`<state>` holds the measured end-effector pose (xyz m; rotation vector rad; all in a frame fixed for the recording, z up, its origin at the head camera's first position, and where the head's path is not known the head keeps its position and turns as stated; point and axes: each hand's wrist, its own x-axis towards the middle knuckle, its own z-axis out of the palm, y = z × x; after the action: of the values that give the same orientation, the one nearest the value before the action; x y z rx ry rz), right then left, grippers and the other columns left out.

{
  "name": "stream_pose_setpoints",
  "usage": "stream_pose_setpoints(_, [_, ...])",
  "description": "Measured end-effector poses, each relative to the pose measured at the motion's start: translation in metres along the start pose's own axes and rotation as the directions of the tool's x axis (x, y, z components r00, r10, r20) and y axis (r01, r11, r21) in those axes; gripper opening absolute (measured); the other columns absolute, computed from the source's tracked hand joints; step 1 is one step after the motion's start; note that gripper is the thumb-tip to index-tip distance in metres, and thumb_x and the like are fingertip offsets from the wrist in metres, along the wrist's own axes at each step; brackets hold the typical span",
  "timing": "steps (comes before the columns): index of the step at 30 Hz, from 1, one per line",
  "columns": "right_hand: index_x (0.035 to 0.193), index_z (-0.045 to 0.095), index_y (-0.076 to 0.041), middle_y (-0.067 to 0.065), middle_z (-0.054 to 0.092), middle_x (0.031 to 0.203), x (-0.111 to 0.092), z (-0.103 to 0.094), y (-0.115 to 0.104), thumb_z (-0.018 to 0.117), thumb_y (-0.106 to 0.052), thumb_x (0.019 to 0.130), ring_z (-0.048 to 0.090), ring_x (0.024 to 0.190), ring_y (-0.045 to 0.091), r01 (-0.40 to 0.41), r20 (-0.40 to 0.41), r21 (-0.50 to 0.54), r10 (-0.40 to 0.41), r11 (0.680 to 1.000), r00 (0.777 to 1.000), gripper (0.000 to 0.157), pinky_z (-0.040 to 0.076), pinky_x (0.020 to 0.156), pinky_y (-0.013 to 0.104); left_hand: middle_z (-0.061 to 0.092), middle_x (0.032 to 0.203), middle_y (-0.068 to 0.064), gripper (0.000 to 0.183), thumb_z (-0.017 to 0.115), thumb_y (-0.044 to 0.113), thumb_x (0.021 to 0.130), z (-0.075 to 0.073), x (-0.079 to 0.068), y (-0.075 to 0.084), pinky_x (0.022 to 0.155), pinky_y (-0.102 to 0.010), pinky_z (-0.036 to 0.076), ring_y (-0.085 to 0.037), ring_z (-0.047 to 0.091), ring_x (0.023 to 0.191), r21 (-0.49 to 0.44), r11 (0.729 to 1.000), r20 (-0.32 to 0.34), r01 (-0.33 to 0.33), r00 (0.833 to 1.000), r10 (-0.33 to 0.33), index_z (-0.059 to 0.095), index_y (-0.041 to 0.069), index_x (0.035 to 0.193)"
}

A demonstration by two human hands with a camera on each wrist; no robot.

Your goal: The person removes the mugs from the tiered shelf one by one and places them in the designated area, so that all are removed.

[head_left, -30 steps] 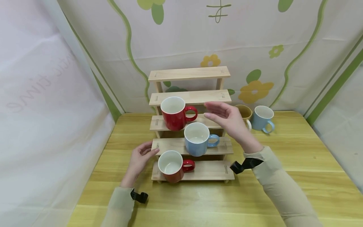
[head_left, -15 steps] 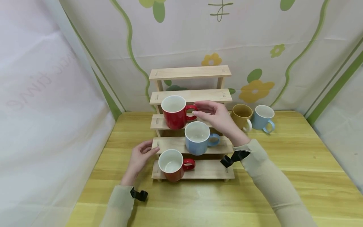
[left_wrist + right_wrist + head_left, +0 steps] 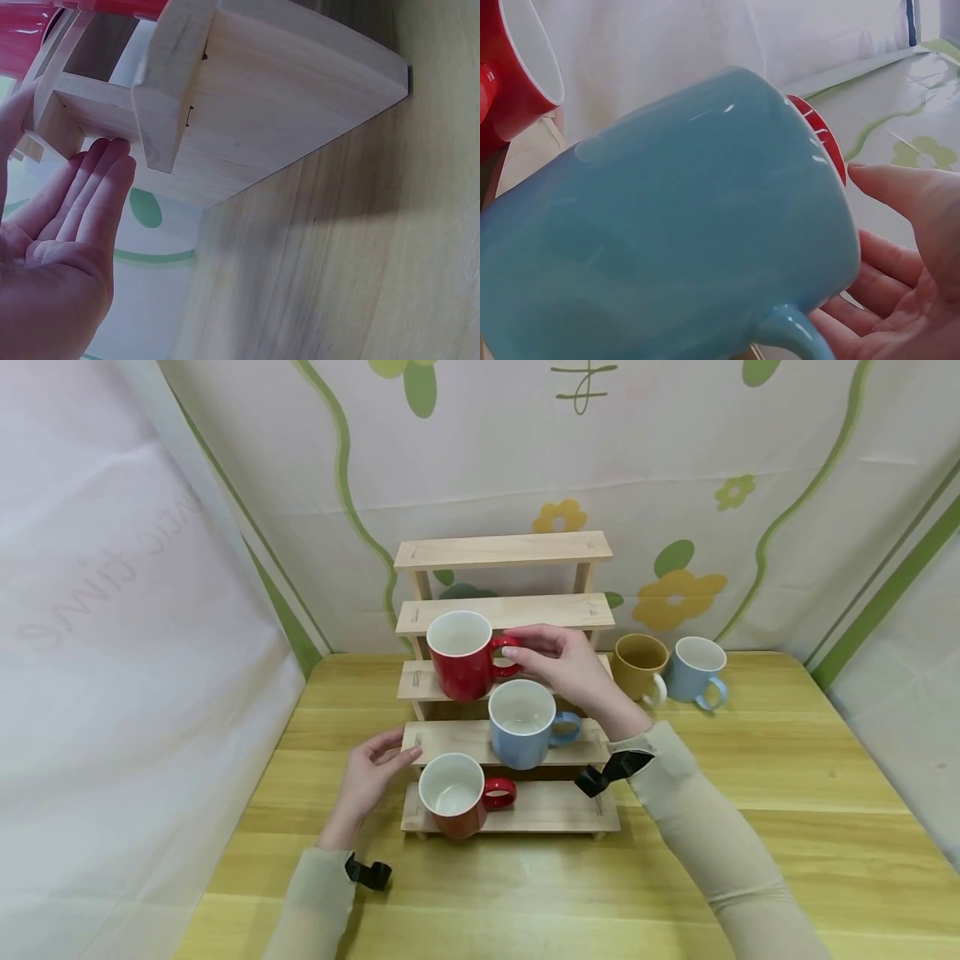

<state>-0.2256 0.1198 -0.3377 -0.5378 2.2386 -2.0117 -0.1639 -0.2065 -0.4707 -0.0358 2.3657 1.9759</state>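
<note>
tabletop (image 3: 525, 893): rack (image 3: 510, 552) of five steps, climbing toward back edge | step one: bottom mug (image 3: 454, 800), near left end | step two: middle mug (image 3: 522, 728), about mid-length | step three: upper mug (image 3: 461, 660), left of mid-length | right of rack, toward tabletop's back right corner: inner mug (image 3: 637, 667), outer mug (image 3: 692, 673) to its right | behind back edge: curtain (image 3: 480, 452)

– Where does the head view look from?
– Above the worktop (image 3: 525, 893), facing forward and down, far enough back for the whole stepped wooden rack (image 3: 502, 552).
– And the wrist views?
– Close in: the left, turned sideways, faces the left hand (image 3: 60, 255) and the rack's end; a light-blue mug (image 3: 667, 217) fills most of the right.
– Shared by head and right?
– That mug and the right hand (image 3: 907, 277).
</note>
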Motion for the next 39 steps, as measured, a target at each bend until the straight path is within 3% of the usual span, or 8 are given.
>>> stream_pose_setpoints(10, [0.129,0.068,-0.003,0.013,0.071,0.119,0.006,0.001,0.0,0.074,-0.023,0.097,0.066,0.112,0.038,-0.03,0.017,-0.023,0.03,0.999,0.999,0.038,0.059,0.084,0.036,0.065,0.129,-0.022,0.053,0.082,0.02,0.09,0.001,0.0,-0.001,0.091,-0.026,0.054,-0.029,0.066,0.115,-0.026,1.0,-0.019,0.003,1.0,-0.004,0.063,-0.002,0.134])
stream_pose_setpoints(15, [0.127,0.068,-0.002,0.015,0.071,0.117,0.011,0.004,0.005,0.072,-0.023,0.099,0.069,0.106,0.031,-0.062,0.031,-0.021,0.063,0.998,0.998,0.036,0.059,0.084,0.037,0.065,0.129,-0.021,0.053,0.082,0.021,0.09,0.001,0.001,-0.003,0.091,-0.026,0.054,-0.029,0.066,0.115,-0.014,1.0,-0.024,0.008,1.0,-0.009,0.062,-0.002,0.134])
stream_pose_setpoints(30, [0.123,0.071,-0.006,0.009,0.071,0.118,0.013,0.008,0.001,0.069,-0.033,0.1,0.069,0.106,0.024,-0.115,-0.003,-0.054,0.115,0.992,0.993,0.035,0.059,0.084,0.036,0.067,0.124,-0.02,0.051,0.083,0.022,0.089,0.001,0.0,-0.002,0.089,-0.026,0.055,-0.028,0.067,0.112,0.0,1.0,-0.036,-0.003,0.999,0.003,0.065,-0.001,0.131])
stream_pose_setpoints(39, [0.123,0.071,-0.004,0.011,0.071,0.119,0.014,0.007,0.0,0.068,-0.03,0.1,0.069,0.106,0.025,-0.111,0.0,-0.047,0.111,0.993,0.994,0.035,0.059,0.085,0.039,0.067,0.124,-0.02,0.051,0.083,0.021,0.09,0.002,-0.001,-0.001,0.089,-0.026,0.055,-0.028,0.067,0.112,-0.006,1.0,-0.036,-0.006,0.999,0.006,0.065,0.0,0.132])
